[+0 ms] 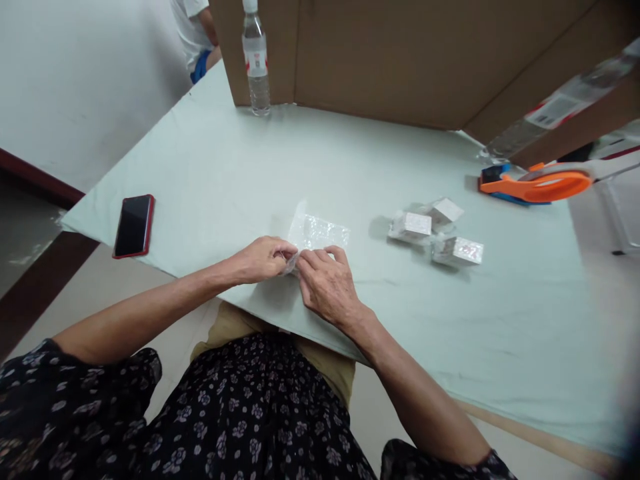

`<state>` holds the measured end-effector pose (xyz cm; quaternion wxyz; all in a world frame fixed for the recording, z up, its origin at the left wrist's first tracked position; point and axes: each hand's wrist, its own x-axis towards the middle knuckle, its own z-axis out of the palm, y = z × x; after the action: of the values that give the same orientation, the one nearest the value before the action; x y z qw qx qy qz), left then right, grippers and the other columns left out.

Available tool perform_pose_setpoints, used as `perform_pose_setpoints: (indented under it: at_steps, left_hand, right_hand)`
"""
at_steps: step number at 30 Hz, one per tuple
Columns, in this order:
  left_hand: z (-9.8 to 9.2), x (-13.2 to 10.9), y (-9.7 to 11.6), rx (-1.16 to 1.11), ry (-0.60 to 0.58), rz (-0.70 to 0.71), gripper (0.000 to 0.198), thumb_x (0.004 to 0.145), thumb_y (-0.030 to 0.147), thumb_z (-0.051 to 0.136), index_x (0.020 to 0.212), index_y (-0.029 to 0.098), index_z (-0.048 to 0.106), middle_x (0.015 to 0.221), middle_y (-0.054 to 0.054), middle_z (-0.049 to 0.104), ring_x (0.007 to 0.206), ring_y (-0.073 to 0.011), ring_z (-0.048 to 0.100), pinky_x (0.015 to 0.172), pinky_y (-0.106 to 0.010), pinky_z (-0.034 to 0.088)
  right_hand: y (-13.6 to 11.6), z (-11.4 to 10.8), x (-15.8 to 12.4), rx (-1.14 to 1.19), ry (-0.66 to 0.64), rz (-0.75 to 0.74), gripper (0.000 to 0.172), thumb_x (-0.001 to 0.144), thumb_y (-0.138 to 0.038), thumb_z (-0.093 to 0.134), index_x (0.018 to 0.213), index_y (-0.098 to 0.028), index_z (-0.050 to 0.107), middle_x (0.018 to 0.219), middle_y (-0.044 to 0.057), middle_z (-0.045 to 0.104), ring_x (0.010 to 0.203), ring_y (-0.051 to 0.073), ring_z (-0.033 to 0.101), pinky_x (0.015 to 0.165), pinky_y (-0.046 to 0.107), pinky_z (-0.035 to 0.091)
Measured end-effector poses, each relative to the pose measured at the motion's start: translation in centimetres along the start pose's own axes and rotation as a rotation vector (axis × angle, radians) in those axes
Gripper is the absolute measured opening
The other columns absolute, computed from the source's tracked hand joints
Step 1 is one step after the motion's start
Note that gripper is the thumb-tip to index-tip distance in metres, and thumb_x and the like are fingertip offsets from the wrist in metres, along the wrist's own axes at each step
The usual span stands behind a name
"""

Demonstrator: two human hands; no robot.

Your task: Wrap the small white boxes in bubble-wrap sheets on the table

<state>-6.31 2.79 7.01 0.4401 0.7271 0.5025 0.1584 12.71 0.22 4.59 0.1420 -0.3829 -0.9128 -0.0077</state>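
A sheet of clear bubble wrap (325,231) lies on the table near its front edge. My left hand (265,259) pinches the near left part of the wrap between thumb and fingers. Over the near part of the sheet is my right hand (327,280), its fingers curled and pressed on the gathered plastic beside the left fingertips. What lies under the right hand is hidden. To the right stand three small white boxes in clear wrap: a left one (417,225), a rear one (447,211) and a front one (468,251).
A phone in a red case (134,227) lies at the left. Water bottles stand at the back (257,67) and back right (555,110), by a cardboard partition (375,60). An orange tape dispenser (545,187) is at the right. A person (193,30) sits beyond the partition.
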Motion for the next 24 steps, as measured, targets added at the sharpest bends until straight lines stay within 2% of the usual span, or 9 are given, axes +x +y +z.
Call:
perform_pose_setpoints:
  at_steps: [4, 7, 10, 12, 15, 17, 20, 24]
  left_hand:
    - [1.0, 0.2, -1.0, 0.379, 0.155, 0.253, 0.023, 0.082, 0.013, 0.051, 0.096, 0.016, 0.07, 0.098, -0.009, 0.066, 0.097, -0.0221, 0.06, 0.09, -0.039, 0.05]
    - [1.8, 0.3, -1.8, 0.463, 0.203, 0.364, 0.02, 0.083, 0.011, 0.054, 0.097, 0.016, 0.066, 0.11, -0.012, 0.065, 0.106, -0.0235, 0.058, 0.096, -0.04, 0.049]
    - [2.2, 0.3, -2.1, 0.472, 0.193, 0.371, 0.021, 0.082, 0.01, 0.053, 0.1, 0.017, 0.062, 0.106, -0.01, 0.066, 0.104, -0.0229, 0.059, 0.094, -0.038, 0.05]
    - [2.4, 0.2, -2.0, 0.473, 0.207, 0.348, 0.022, 0.083, 0.011, 0.053, 0.102, 0.017, 0.061, 0.107, -0.011, 0.066, 0.105, -0.0238, 0.06, 0.094, -0.038, 0.05]
    - [2.9, -0.1, -1.6, 0.45, 0.24, 0.281, 0.028, 0.082, 0.011, 0.053, 0.109, 0.015, 0.06, 0.108, -0.012, 0.067, 0.104, -0.0244, 0.06, 0.092, -0.038, 0.051]
    - [3.1, -0.2, -1.4, 0.429, 0.258, 0.23, 0.031, 0.082, 0.012, 0.054, 0.112, 0.014, 0.06, 0.107, -0.012, 0.067, 0.101, -0.024, 0.061, 0.09, -0.038, 0.052]
    - [3.2, -0.2, -1.4, 0.422, 0.248, 0.224, 0.028, 0.082, 0.015, 0.056, 0.109, 0.015, 0.063, 0.106, -0.011, 0.068, 0.101, -0.0243, 0.061, 0.091, -0.039, 0.051]
    - [3.0, 0.3, -1.9, 0.435, 0.213, 0.273, 0.027, 0.081, 0.017, 0.058, 0.106, 0.016, 0.067, 0.109, -0.01, 0.071, 0.103, -0.0253, 0.059, 0.097, -0.042, 0.048]
  right_hand:
    - [0.3, 0.0, 0.0, 0.084, 0.007, 0.033, 0.023, 0.086, -0.009, 0.049, 0.1, -0.016, 0.066, 0.097, 0.007, 0.073, 0.09, 0.021, 0.059, 0.101, 0.042, 0.029]
    - [0.9, -0.3, -0.8, 0.233, 0.072, 0.086, 0.021, 0.088, -0.012, 0.052, 0.099, -0.02, 0.068, 0.106, 0.006, 0.074, 0.098, 0.021, 0.062, 0.105, 0.043, 0.031]
    - [1.8, -0.5, -2.9, 0.35, 0.248, 0.311, 0.016, 0.091, -0.022, 0.055, 0.099, -0.021, 0.069, 0.117, 0.009, 0.071, 0.112, 0.025, 0.061, 0.099, 0.044, 0.039]
    - [2.4, -0.3, -4.7, 0.438, 0.311, 0.537, 0.018, 0.09, -0.029, 0.056, 0.1, -0.02, 0.068, 0.115, 0.011, 0.07, 0.104, 0.025, 0.064, 0.09, 0.043, 0.047]
    - [3.0, 0.3, -7.0, 0.632, 0.177, 0.824, 0.031, 0.085, -0.039, 0.06, 0.106, -0.017, 0.066, 0.106, 0.011, 0.071, 0.077, 0.021, 0.065, 0.071, 0.038, 0.052]
    - [3.0, 0.7, -7.7, 0.719, 0.083, 0.944, 0.045, 0.083, -0.048, 0.061, 0.113, -0.016, 0.064, 0.101, 0.011, 0.072, 0.067, 0.019, 0.064, 0.066, 0.036, 0.052]
    - [2.9, 1.2, -7.4, 0.755, 0.047, 1.022, 0.06, 0.082, -0.056, 0.061, 0.125, -0.014, 0.059, 0.096, 0.01, 0.072, 0.067, 0.019, 0.064, 0.064, 0.035, 0.051]
    - [2.9, 1.7, -5.9, 0.754, 0.043, 1.034, 0.067, 0.081, -0.056, 0.062, 0.13, -0.011, 0.056, 0.081, 0.006, 0.07, 0.069, 0.022, 0.064, 0.062, 0.034, 0.049]
